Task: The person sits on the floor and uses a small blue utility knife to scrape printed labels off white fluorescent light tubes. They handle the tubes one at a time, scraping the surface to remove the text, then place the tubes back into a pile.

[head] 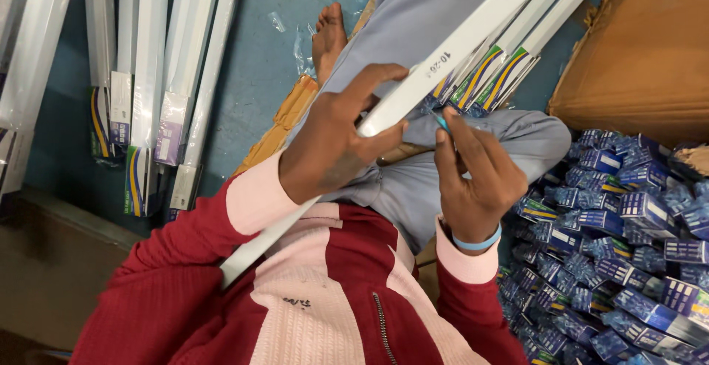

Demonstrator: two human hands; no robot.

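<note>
My left hand (336, 140) grips a long white tube light fitting (443, 62) that runs slantwise from my lap up to the top right. My right hand (476, 176) sits just right of it, fingers pinched on a small blue tool (441, 121) whose tip is close to the fitting's underside. I sit cross-legged in grey trousers and a red and pink jacket. A blue band circles my right wrist.
Sleeved white tube lights (151, 77) lie on the blue floor at left. More sleeved tubes (509, 58) rest over my right knee. A heap of small blue boxes (628, 247) fills the right side. A brown carton (642, 47) stands at top right.
</note>
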